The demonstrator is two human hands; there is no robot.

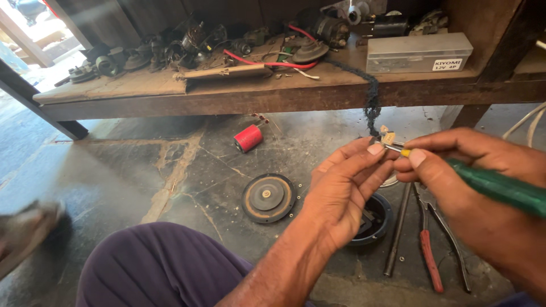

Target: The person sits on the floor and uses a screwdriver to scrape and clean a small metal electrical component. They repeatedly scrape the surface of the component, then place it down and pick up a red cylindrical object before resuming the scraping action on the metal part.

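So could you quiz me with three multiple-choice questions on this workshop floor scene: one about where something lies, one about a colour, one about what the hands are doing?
1. Where does the round black disc with the tan ring lie?
A. on the wooden shelf
B. on the stone floor
C. in a hand

2. What colour is the small cylinder on the floor?
A. red
B. blue
C. white

3. What does the right hand hold?
A. nothing
B. the red-handled pliers
C. a green-handled screwdriver

Answers: 1 B, it lies flat on the floor beside the knee. 2 A, its body is plainly red. 3 C, its fingers grip the tool, tip at a small metal part pinched by the left hand.
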